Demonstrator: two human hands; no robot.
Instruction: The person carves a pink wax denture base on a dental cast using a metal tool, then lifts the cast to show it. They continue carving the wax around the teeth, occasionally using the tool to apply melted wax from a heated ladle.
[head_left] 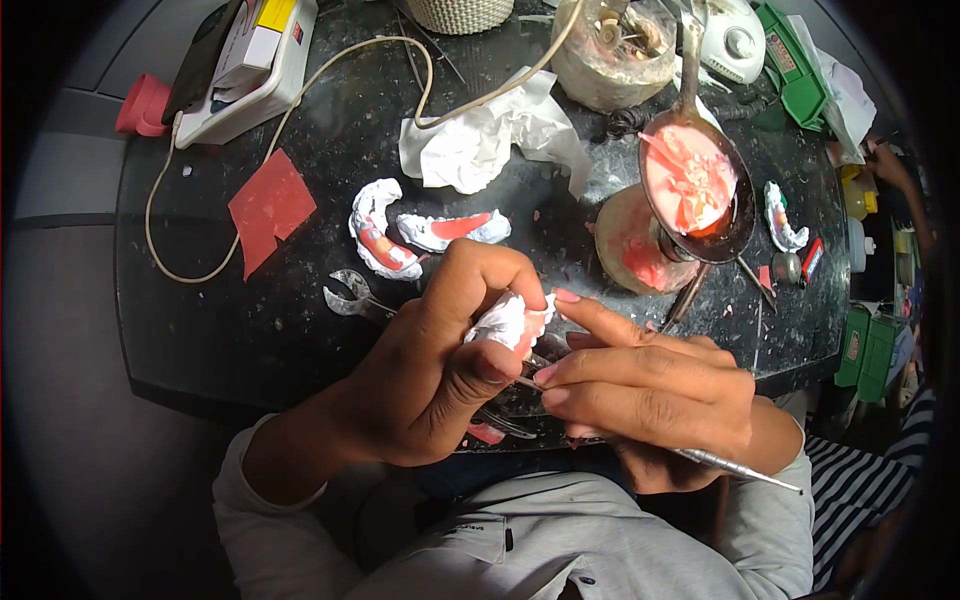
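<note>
My left hand (pixel 425 375) is closed around a small white plaster dental cast (pixel 498 322) with pink wax along its side, gripped between thumb and curled forefinger. Held in my right hand (pixel 660 395) is a thin metal wax carver (pixel 738 467). Its handle sticks out behind the palm, and its front end is at the lower edge of the cast; whether it touches the wax is hard to see. The right forefinger rests at the cast's right edge. Just beyond my hands lie two more plaster casts, one curved (pixel 372 225) and one flatter (pixel 455 230), both with pink wax.
A metal ladle (pixel 745 200) of pink wax rests over a burner, right of centre. Crumpled white paper (pixel 480 140), a red wax sheet (pixel 272 205), a cable (pixel 430 85) and a wrench-like metal tool (pixel 350 293) lie about. Another person's striped clothing (pixel 860 490) is at right.
</note>
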